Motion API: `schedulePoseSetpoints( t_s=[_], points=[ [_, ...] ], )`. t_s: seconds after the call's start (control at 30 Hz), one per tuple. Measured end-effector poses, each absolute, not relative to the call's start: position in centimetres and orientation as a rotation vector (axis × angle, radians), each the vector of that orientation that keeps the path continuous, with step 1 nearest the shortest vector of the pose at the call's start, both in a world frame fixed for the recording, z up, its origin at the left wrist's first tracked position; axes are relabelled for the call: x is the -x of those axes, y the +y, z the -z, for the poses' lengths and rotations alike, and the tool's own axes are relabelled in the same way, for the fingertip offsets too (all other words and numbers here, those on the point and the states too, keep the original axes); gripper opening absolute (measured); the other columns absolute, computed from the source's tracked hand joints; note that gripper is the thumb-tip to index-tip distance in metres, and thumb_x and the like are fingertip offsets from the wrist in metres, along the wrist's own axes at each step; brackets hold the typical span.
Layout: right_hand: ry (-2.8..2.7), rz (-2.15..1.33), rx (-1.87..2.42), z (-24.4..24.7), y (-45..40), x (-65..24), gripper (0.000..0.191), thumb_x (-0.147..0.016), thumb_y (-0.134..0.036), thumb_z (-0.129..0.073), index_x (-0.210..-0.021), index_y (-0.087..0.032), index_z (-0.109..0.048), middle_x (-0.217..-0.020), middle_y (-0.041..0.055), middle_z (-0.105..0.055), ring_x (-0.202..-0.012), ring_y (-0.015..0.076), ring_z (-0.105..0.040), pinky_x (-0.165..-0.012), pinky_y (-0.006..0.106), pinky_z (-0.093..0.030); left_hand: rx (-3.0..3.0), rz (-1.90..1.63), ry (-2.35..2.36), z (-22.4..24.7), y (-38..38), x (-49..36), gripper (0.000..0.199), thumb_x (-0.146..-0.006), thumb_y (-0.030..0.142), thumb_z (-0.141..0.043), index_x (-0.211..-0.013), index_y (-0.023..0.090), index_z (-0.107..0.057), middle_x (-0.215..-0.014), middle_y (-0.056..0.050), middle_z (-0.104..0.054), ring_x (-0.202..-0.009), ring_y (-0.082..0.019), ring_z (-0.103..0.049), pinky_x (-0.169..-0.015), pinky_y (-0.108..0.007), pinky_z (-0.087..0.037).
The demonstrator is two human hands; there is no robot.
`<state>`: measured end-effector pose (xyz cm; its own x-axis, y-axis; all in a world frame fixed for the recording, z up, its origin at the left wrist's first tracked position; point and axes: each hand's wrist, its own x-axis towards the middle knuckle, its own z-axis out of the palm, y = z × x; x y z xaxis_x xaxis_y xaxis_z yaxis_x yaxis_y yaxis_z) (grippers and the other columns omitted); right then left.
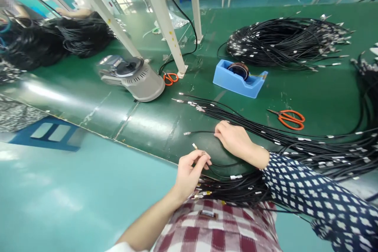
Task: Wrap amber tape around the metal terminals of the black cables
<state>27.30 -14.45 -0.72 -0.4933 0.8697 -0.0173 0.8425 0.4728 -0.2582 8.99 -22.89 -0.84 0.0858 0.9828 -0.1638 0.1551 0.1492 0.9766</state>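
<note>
checked apron (pixel 217 232) nearest, cable bundle (pixel 236 189) against it, probably for easy reach. left hand (pixel 191 170), fingertips together, pinches a connector-tipped cable (pixel 195 147) near its end; right hand (pixel 232 138) clamps its fingers on a second cable (pixel 202 131) over the green table (pixel 159 126), seemingly to steady it.

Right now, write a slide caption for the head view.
At a green table, left hand and right hand handle black cables; a blue tape dispenser stands beyond.

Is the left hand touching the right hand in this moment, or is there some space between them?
Apart. The head view shows bare green tabletop between the left hand's fingertips and the right hand.
</note>
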Motion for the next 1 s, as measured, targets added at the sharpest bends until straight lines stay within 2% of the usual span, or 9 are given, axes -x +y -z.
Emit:
schedulePoseSetpoints(
  t_s=[0.1,0.33,0.4,0.47,0.57,0.63,0.73,0.87,1.0],
  points=[
    [-2.594,-0.347,1.492,0.7,-14.4,-27.6,0.019,-0.096,-0.033,-0.053,-0.107,-0.018,-0.059,-0.105,0.0065,-0.065,-0.080,0.0191,-0.066,-0.059,0.028,-0.040,-1.635,-1.003,1.435,2.0,-23.1,-7.7,0.022,-0.091,0.028,-0.057,-0.074,0.017,-0.064,-0.077,-0.005,-0.062,-0.075,-0.016,-0.057,-0.070,-0.029,-0.045],
    [-2.466,-0.501,1.502,-0.3,-15.1,-28.7,0.013,-0.098,-0.025,-0.047,-0.095,-0.019,-0.058,-0.099,0.0045,-0.066,-0.073,0.0166,-0.065,-0.062,0.028,-0.044,-1.943,-0.914,1.691,2.2,-22.6,-5.9,0.040,-0.082,0.030,-0.069,-0.053,0.019,-0.043,-0.058,0.003,-0.041,-0.061,-0.014,-0.042,-0.062,-0.028,-0.034],
    [-2.310,-0.634,1.487,-0.9,-15.8,-29.3,0.011,-0.098,-0.023,-0.046,-0.098,-0.019,-0.057,-0.091,0.0032,-0.067,-0.071,0.0162,-0.064,-0.064,0.028,-0.047,-1.792,-1.040,1.676,0.9,-22.0,-6.3,0.028,-0.082,0.029,-0.069,-0.061,0.019,-0.052,-0.062,0.003,-0.046,-0.063,-0.013,-0.045,-0.062,-0.027,-0.037],
    [-2.170,-0.707,1.434,-1.3,-16.8,-30.0,0.014,-0.098,-0.022,-0.046,-0.106,-0.018,-0.057,-0.092,0.0039,-0.069,-0.076,0.0166,-0.066,-0.070,0.029,-0.050,-1.527,-1.144,1.529,-0.6,-21.2,-7.3,0.010,-0.082,0.028,-0.068,-0.087,0.019,-0.064,-0.074,0.000,-0.059,-0.068,-0.013,-0.054,-0.065,-0.027,-0.044],
    [-2.065,-0.696,1.353,-1.5,-18.8,-30.4,0.019,-0.098,-0.024,-0.046,-0.110,-0.020,-0.061,-0.101,0.0074,-0.069,-0.088,0.0181,-0.067,-0.080,0.031,-0.052,-1.142,-1.285,1.195,-2.7,-19.4,-9.5,0.026,-0.080,0.026,-0.071,-0.104,0.018,-0.063,-0.101,-0.007,-0.070,-0.064,-0.011,-0.061,-0.062,-0.026,-0.049],
    [-2.055,-0.706,1.336,-1.4,-20.4,-30.4,0.020,-0.098,-0.025,-0.046,-0.102,-0.020,-0.065,-0.095,0.0079,-0.069,-0.084,0.0186,-0.066,-0.077,0.032,-0.052,-0.968,-1.312,1.045,-3.5,-18.4,-10.9,0.015,-0.084,0.029,-0.068,-0.087,0.015,-0.063,-0.088,-0.007,-0.073,-0.055,-0.010,-0.061,-0.053,-0.023,-0.047],
    [-2.066,-0.801,1.318,-1.5,-22.3,-30.6,0.020,-0.096,-0.027,-0.050,-0.094,-0.020,-0.068,-0.084,0.0071,-0.070,-0.072,0.0178,-0.065,-0.067,0.031,-0.051,-0.735,-1.181,0.897,-3.6,-17.7,-12.5,0.024,-0.078,0.033,-0.074,-0.083,0.015,-0.060,-0.069,-0.003,-0.071,-0.044,-0.010,-0.060,-0.041,-0.019,-0.042],
    [-2.117,-1.195,1.207,-3.0,-22.2,-32.3,0.019,-0.092,-0.030,-0.057,-0.085,-0.019,-0.071,-0.073,0.0027,-0.070,-0.057,0.0122,-0.061,-0.056,0.024,-0.046,-0.679,-0.889,0.791,-2.3,-18.5,-13.9,0.031,-0.075,0.036,-0.077,-0.076,0.016,-0.054,-0.060,-0.003,-0.070,-0.029,-0.009,-0.052,-0.029,-0.017,-0.032],
    [-1.802,-1.191,1.383,-4.7,-19.9,-34.2,0.027,-0.094,-0.033,-0.052,-0.084,-0.017,-0.071,-0.079,0.0033,-0.070,-0.058,0.0102,-0.055,-0.055,0.022,-0.043,-0.725,-0.646,0.787,-1.6,-19.5,-14.8,0.028,-0.075,0.036,-0.076,-0.078,0.011,-0.065,-0.057,-0.005,-0.070,-0.027,-0.008,-0.050,-0.027,-0.016,-0.028]
  ],
)
